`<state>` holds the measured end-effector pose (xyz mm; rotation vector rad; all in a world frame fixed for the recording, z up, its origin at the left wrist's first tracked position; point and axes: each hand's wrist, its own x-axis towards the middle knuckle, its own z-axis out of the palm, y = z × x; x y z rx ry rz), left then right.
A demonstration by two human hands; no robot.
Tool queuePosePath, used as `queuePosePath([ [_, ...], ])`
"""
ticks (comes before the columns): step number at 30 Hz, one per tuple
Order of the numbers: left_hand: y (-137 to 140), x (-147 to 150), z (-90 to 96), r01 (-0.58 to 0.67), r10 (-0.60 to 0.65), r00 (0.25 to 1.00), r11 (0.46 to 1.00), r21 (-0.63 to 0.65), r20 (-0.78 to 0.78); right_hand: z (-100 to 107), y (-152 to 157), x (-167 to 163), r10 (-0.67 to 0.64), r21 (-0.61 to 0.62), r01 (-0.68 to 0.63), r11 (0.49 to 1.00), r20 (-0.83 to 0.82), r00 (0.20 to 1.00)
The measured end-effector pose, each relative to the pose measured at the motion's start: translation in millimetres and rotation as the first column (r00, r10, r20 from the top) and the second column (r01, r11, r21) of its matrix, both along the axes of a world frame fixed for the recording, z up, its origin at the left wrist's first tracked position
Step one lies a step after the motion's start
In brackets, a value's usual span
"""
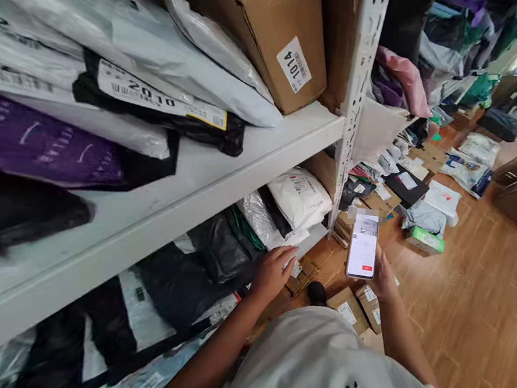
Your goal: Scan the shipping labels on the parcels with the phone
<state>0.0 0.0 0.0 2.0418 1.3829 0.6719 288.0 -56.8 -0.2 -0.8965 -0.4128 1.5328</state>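
My right hand (384,275) is wrapped round a smartphone (363,249), held upright in front of me. Its lit screen shows a barcode label at the top and a small red button low down. My left hand (273,275) is stretched towards the lower shelf with its fingers apart and nothing in them. Right by its fingertips lie a white plastic parcel (301,199) and a clear-wrapped silvery parcel (267,223); whether the fingers touch them I cannot tell. Dark plastic parcels (227,246) lie to the left of this hand.
A white metal shelf (220,199) carries bagged parcels, a purple bag (43,138) and a cardboard box (285,41) labelled 1014. Its perforated post (356,99) stands ahead. More parcels cover the wooden floor (474,306), among them a green-and-white box (425,240) and small cartons (349,309) near my feet.
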Motion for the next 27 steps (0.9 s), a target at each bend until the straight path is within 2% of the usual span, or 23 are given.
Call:
queuePosePath([
  [3, -48.5, -3.4, -9.1, -0.015, 0.035, 0.987, 0.992, -0.122, 0.159, -0.1, -53.8, 16.5, -0.087, 0.022, 0.086, 0.996, 0.089, 0.992],
  [5, -85.3, 4.0, -8.4, 0.033, 0.07, 0.95, 0.946, -0.322, 0.305, 2.1, -89.2, 16.6, -0.106, 0.033, 0.103, 0.994, 0.11, 0.988],
  [6, -105.5, 11.1, -5.5, 0.085, 0.103, 0.919, 0.891, -0.446, 0.381, 3.8, -106.2, 12.5, -0.103, 0.036, 0.1, 0.994, 0.105, 0.989],
  [8, -147.8, 29.3, 4.4, 0.22, 0.194, 0.842, 0.728, -0.65, 0.503, 7.4, -138.5, -3.3, -0.086, 0.018, 0.085, 0.996, 0.071, 0.994],
  [9, -169.0, 38.9, 10.5, 0.286, 0.247, 0.802, 0.641, -0.712, 0.544, 9.0, -153.8, -13.8, -0.077, -0.005, 0.077, 0.997, 0.056, 0.996],
  [11, -208.5, 55.5, 23.0, 0.399, 0.342, 0.726, 0.497, -0.771, 0.596, 11.5, -182.8, -35.9, -0.058, -0.06, 0.061, 0.996, 0.049, 0.997],
  [13, -242.3, 65.8, 34.0, 0.479, 0.405, 0.664, 0.416, -0.773, 0.629, 13.6, -209.5, -54.9, -0.048, -0.095, 0.054, 0.994, 0.065, 0.997],
  [14, -256.6, 68.7, 38.8, 0.503, 0.424, 0.641, 0.397, -0.767, 0.64, 15.1, -221.8, -61.9, -0.049, -0.102, 0.056, 0.993, 0.076, 0.996],
  [16, -280.6, 71.5, 47.3, 0.521, 0.443, 0.614, 0.395, -0.757, 0.653, 19.5, -243.9, -70.1, -0.062, -0.106, 0.072, 0.992, 0.096, 0.993],
  [20, -314.5, 78.7, 58.5, 0.516, 0.451, 0.617, 0.387, -0.764, 0.645, 32.4, -278.1, -68.1, -0.119, -0.104, 0.134, 0.986, 0.14, 0.983],
  [24, -339.1, 98.1, 59.8, 0.505, 0.434, 0.608, 0.434, -0.746, 0.665, 41.5, -299.2, -52.6, -0.157, -0.071, 0.174, 0.982, 0.201, 0.967],
  [27, -354.4, 119.3, 59.5, 0.54, 0.471, 0.531, 0.453, -0.709, 0.705, 44.2, -309.7, -34.3, -0.163, -0.035, 0.177, 0.984, 0.248, 0.955],
])
